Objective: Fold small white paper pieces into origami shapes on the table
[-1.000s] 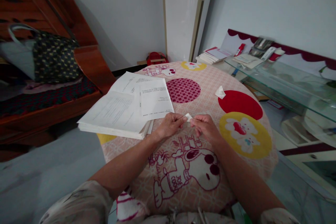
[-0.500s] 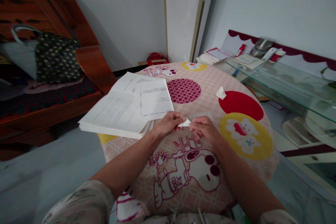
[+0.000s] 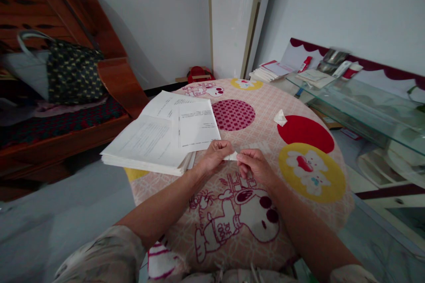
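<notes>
Between my two hands is a small folded piece of white paper, held just above the cloth-covered table. My left hand pinches its left end, fingers closed. At its right end, the thumb and forefinger of my right hand grip the paper, the other fingers curled under. Much of the paper is hidden by the fingers. A second folded white paper piece lies on the far right of the table, by the red circle of the cloth. Left of my hands lies a thick stack of printed sheets.
A glass shelf with a red-capped tube and metal containers stands along the right wall. Papers are piled behind the table. A wooden bench with a patterned bag is at left; a tall white cabinet-like unit stands behind.
My right hand has shifted slightly left and closer to my left hand, and less of the folded paper shows between them. The view has moved very slightly.
</notes>
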Motion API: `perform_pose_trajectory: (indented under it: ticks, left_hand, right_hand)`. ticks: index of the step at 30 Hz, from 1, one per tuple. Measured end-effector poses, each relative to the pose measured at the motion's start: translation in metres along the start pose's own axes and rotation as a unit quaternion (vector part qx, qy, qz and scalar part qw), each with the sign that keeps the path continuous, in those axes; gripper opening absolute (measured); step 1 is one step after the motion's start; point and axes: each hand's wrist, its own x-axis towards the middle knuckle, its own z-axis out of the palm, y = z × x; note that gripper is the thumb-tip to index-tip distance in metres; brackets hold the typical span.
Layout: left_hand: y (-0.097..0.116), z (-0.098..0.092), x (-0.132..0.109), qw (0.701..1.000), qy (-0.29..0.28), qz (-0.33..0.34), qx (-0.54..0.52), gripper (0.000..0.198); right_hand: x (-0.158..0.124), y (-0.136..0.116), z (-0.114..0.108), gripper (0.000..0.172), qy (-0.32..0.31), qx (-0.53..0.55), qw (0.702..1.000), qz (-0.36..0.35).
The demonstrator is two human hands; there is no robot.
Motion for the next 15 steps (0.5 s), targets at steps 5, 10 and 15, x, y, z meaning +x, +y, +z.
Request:
perform_pose_trajectory:
  ticks: [5, 10, 15]
  left_hand:
    - [-0.0026, 0.0007, 0.0015, 0.996, 0.020, 0.046, 0.067, 0.040]
    - [-0.0023, 0.0001, 0.0041, 0.992, -0.019, 0.065, 0.110, 0.044]
    - [-0.0011, 0.0008, 0.0023, 0.997, -0.038, 0.035, 0.053, 0.040]
  right_hand:
    - [0.0029, 0.0006, 0.0041, 0.028, -0.011, 0.013, 0.999, 0.031]
    - [0.0013, 0.0005, 0.0052, 0.025, 0.031, 0.039, 0.999, 0.004]
    - [-0.0005, -0.0009, 0.0048, 0.029, 0.020, 0.027, 0.999, -0.003]
